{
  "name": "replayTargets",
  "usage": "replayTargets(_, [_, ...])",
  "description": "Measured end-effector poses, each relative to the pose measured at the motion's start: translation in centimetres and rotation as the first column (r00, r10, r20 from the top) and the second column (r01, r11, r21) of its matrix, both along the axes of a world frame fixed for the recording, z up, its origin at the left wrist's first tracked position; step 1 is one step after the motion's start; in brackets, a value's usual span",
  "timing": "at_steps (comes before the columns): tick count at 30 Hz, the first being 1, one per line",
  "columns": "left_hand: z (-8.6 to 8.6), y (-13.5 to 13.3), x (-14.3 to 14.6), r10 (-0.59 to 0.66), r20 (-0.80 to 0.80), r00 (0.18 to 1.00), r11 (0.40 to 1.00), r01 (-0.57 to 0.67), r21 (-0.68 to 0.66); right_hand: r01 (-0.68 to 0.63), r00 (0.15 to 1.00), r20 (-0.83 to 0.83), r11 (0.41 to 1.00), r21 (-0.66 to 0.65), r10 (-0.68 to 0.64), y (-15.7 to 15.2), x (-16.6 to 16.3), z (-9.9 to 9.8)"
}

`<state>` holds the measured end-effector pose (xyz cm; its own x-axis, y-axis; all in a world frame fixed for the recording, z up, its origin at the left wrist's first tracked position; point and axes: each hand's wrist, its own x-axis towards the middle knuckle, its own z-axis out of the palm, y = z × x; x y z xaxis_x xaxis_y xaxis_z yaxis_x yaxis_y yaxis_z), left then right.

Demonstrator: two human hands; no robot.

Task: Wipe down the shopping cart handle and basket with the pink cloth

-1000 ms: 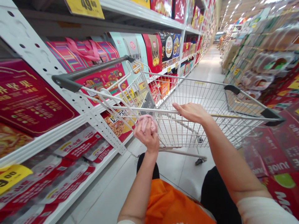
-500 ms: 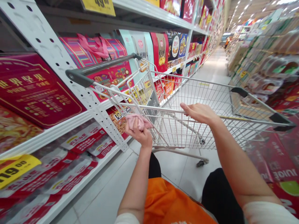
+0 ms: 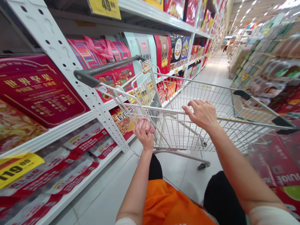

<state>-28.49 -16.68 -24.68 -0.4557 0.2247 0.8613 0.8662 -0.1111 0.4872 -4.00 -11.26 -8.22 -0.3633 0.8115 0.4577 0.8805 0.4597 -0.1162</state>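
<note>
Left hand [image 3: 145, 137] bunched around pink cloth [image 3: 143, 123], now lower, pressed to shopping cart [image 3: 222, 93] wires beneath its rim | right hand [image 3: 202, 114] on rim, fingers newly spread | wiping seemingly working downward

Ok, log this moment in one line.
left hand: holds cloth at cart | right hand: open, on cart rim | shelf: left side

On my feed, the arms run bare back from the left hand [image 3: 145, 137] and the right hand [image 3: 203, 115] to short white sleeves [image 3: 272, 217] at the upper arms. Behind the left hand, a smooth orange garment [image 3: 168, 203] covers my front. Black trousers [image 3: 221, 197] show beneath the right forearm.
</note>
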Motion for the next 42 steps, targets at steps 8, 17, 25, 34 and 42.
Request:
replayTargets(8, [4.8, 0.3, -1.3, 0.049, -0.064, 0.997, 0.989, -0.04, 0.139, -0.198, 0.979, 0.027, 0.921, 0.335, 0.2, -3.1, -4.7, -5.0])
replayTargets(17, [-4.0, 0.0, -1.1, -0.056, -0.165, 0.985, 0.998, 0.05, -0.039, -0.225, 0.968, -0.028, 0.913, 0.341, 0.249, -2.8, -4.6, -5.6])
replayTargets(25, [1.6, 0.8, -0.4, 0.074, -0.112, 0.991, 0.99, -0.059, 0.129, -0.205, 0.974, -0.019, 0.92, 0.334, 0.224, -3.4, -4.7, -5.7])
replayTargets(34, [-1.2, -1.7, 0.9, -0.097, -0.158, 0.983, 0.995, 0.094, -0.026, -0.186, 0.979, -0.023, 0.934, 0.304, 0.203, -3.3, -4.9, -5.5])
replayTargets(42, [-1.3, 0.4, 3.9, -0.143, -0.043, 0.989, 0.99, 0.143, 0.004, -0.186, 0.978, -0.027, 0.931, 0.313, 0.205, -3.5, -5.0, -5.4])
